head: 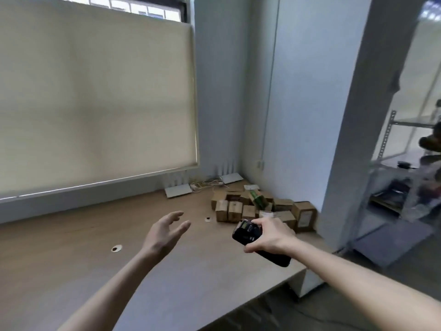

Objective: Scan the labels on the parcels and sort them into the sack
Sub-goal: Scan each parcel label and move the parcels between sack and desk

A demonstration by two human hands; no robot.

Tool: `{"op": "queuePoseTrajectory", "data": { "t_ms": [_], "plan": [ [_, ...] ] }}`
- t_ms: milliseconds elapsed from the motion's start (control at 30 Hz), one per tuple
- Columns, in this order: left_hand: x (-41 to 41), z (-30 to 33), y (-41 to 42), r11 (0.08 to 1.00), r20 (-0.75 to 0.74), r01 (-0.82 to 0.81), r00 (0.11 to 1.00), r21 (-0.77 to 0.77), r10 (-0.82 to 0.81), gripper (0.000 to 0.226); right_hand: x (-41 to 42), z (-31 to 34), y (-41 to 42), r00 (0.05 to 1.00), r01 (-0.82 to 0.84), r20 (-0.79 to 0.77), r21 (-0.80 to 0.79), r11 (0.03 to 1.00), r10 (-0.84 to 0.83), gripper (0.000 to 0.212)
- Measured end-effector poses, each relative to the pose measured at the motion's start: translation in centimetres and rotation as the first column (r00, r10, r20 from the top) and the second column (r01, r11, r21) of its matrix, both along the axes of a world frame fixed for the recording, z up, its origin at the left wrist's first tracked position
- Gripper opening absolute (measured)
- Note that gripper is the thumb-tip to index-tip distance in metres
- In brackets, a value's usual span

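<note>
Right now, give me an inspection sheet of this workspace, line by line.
Surface: wooden desk under the window, with two round cable holes.
Job's things: pile of brown cardboard parcels in the far right corner of the desk; black handheld scanner held above the desk; no sack seen.
Clutter: green item lying on the parcels.
Grip: left hand raised over the desk, fingers relaxed, holding nothing; right hand grips the scanner.
Cables: white leads tangled between two white routers by the wall.
Surroundings: drawn roller blind, white pillar, metal shelving at right, blurred.
</note>
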State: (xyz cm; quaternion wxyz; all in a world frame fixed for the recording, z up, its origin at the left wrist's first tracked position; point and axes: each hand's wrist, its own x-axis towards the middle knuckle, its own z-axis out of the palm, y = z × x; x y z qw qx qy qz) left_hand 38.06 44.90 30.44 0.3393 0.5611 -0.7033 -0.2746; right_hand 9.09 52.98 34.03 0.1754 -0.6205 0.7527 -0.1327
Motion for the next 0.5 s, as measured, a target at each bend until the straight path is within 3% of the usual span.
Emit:
{"op": "queuePoseTrajectory", "data": {
  "t_ms": [233, 367, 500],
  "plan": [
    [-19.2, -2.1, -5.5, 0.974, -0.056, 0.205, 0.978, 0.096, -0.2, 0.044, -17.4, -1.4, -0.1, 0.978, 0.209, -0.01, 0.03, 0.977, -0.209, 0.078],
    [-26.8, -4.3, -8.9, 0.946, -0.04, 0.275, 0.961, 0.171, -0.272, 0.053, -23.8, -3.7, -1.4, 0.946, 0.32, 0.032, 0.061, 0.946, -0.322, 0.069],
    [-33.6, -6.1, -13.7, 0.912, -0.039, 0.349, 0.936, 0.217, -0.349, 0.052, -29.1, -6.6, -4.3, 0.914, 0.398, 0.045, 0.087, 0.913, -0.403, 0.079]
  ]
}}
